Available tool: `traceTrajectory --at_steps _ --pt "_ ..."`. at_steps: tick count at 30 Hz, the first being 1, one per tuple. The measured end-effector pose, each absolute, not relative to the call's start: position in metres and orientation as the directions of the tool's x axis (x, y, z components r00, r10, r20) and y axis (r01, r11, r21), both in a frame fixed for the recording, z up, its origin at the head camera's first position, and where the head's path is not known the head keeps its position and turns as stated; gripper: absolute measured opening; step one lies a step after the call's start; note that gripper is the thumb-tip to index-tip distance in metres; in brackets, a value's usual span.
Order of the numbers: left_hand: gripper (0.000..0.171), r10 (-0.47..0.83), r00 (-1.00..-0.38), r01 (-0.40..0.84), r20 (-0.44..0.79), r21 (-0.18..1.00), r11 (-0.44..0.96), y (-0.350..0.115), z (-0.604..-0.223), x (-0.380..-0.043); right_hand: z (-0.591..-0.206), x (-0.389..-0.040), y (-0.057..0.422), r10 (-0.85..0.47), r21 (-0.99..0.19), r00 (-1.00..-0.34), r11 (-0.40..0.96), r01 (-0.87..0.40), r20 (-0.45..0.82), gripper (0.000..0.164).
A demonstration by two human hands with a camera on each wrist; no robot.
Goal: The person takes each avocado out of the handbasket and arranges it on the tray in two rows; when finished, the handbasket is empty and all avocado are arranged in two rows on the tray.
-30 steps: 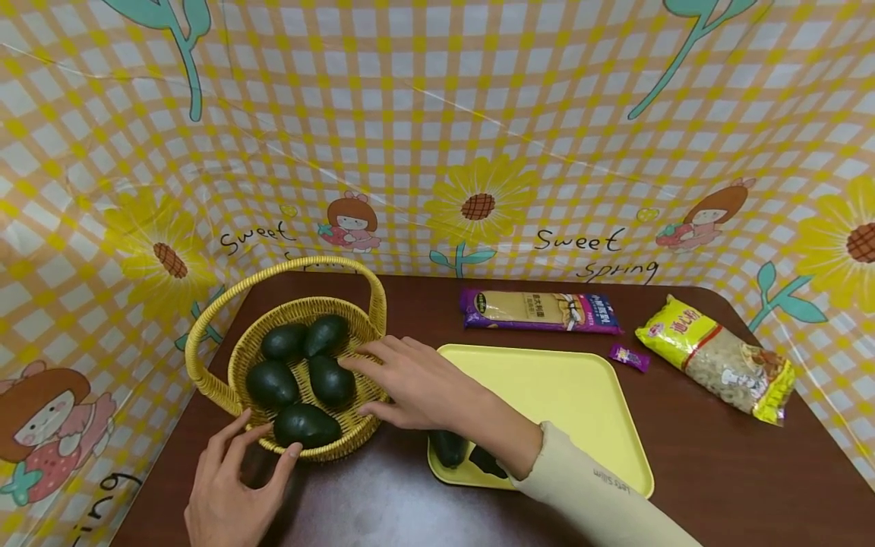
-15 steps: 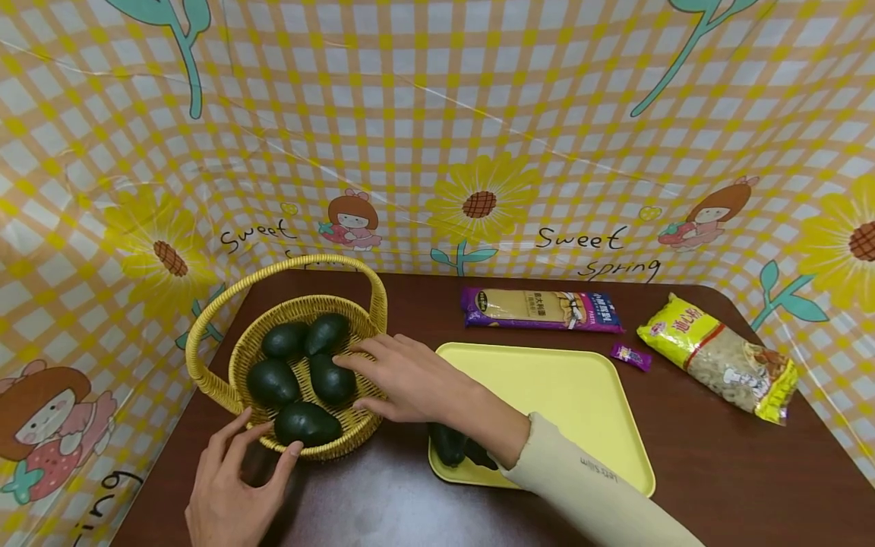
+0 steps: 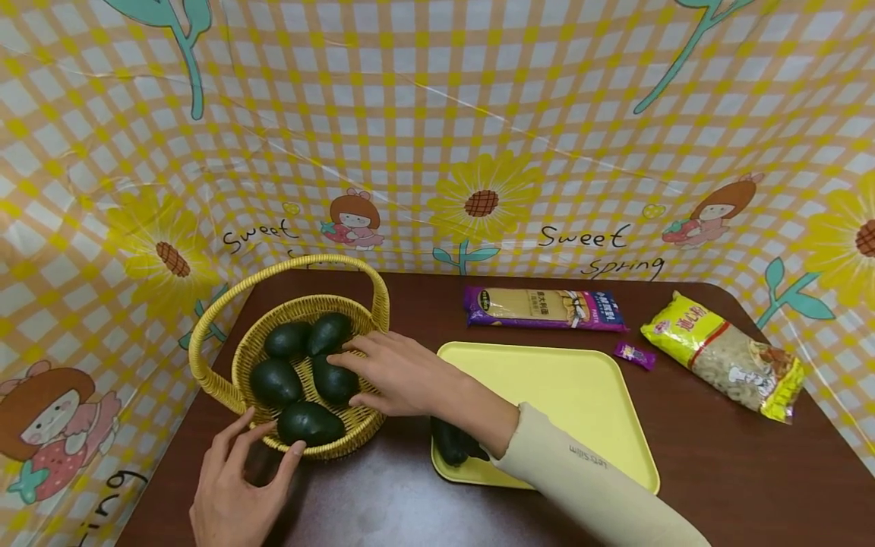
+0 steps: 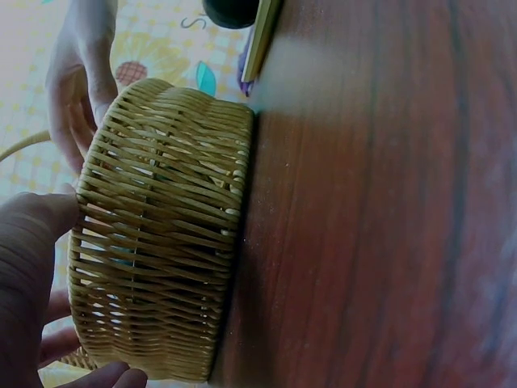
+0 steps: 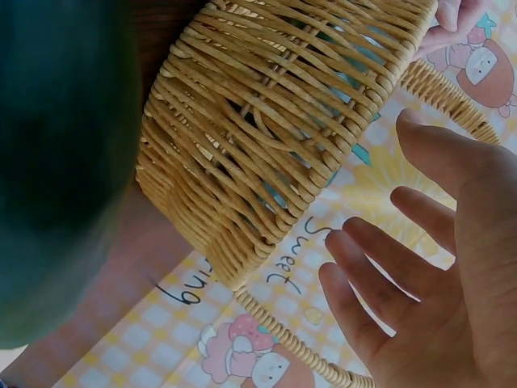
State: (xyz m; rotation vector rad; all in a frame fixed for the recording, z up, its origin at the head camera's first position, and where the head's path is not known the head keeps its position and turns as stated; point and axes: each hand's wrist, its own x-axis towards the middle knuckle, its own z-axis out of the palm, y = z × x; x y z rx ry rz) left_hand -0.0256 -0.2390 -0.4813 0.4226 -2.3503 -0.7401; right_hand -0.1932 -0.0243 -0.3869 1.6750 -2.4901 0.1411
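A yellow wicker basket (image 3: 328,451) with a tall handle stands at the left of the table, holding several dark green avocados (image 3: 311,424). My left hand (image 3: 239,482) rests at the near left of its rim, thumb and fingers spread along the edge. Over the right side of the basket hovers my right hand (image 3: 396,376), its fingers apart and slightly bent. Those fingertips overlap one avocado (image 3: 335,381) in the head view. In the right wrist view, nothing sits between the fingers (image 5: 376,275), which are beyond the basket rim.
A yellow tray (image 3: 554,387) is right of the basket, with dark green fruit (image 3: 451,442) at its near left, partly behind my right forearm. Behind it lies a pasta pack (image 3: 540,308). A small purple packet (image 3: 634,355) and a yellow-ended bag (image 3: 724,361) lie to the right.
My right hand has shifted slightly leftward over the basket, and its forearm now covers more of the fruit on the tray. The left hand stays at the rim.
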Motion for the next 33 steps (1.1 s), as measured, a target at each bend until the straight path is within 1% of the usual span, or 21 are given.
traceTrajectory --at_steps 16,24,33 --pt "0.043 -0.448 -0.751 -0.087 0.485 0.6 0.795 -0.241 -0.483 -0.025 -0.386 -0.2 -0.042 -0.924 0.022 -0.379 0.381 -0.924 0.051 0.066" --pt "0.043 -0.442 -0.752 -0.076 0.488 0.603 0.794 -0.241 -0.482 -0.026 -0.381 -0.203 -0.05 -0.93 0.05 -0.369 0.369 -0.928 0.009 0.067" --pt "0.043 -0.443 -0.752 -0.085 0.488 0.595 0.799 -0.241 -0.482 -0.026 -0.382 -0.207 -0.058 -0.93 0.089 -0.365 0.36 -0.929 -0.04 0.073"
